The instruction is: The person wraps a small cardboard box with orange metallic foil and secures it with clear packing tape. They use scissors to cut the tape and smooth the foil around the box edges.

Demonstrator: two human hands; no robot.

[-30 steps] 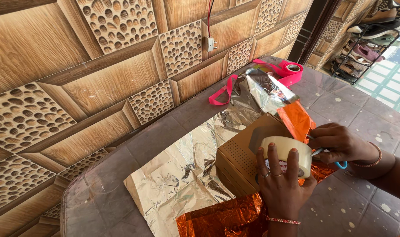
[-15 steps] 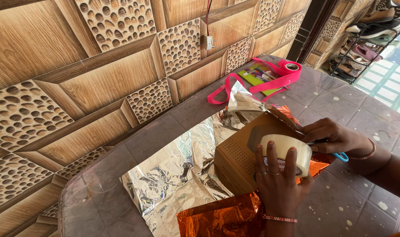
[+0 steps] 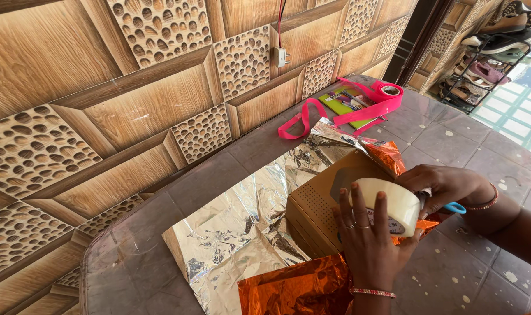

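Left hand (image 3: 367, 245): I grip the clear tape roll (image 3: 391, 204) over the cardboard box (image 3: 315, 207).
Right hand (image 3: 446, 186): closed on blue-handled scissors (image 3: 454, 207).

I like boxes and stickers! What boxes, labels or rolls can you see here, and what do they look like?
Cardboard box: brown, rectangular, on the foil wrap, a dotted patch on its side.
Tape roll: cream ring, red-printed label inside, held by the left hand.
Ribbon spool: pink, at the table's far end.
No signs or screens.
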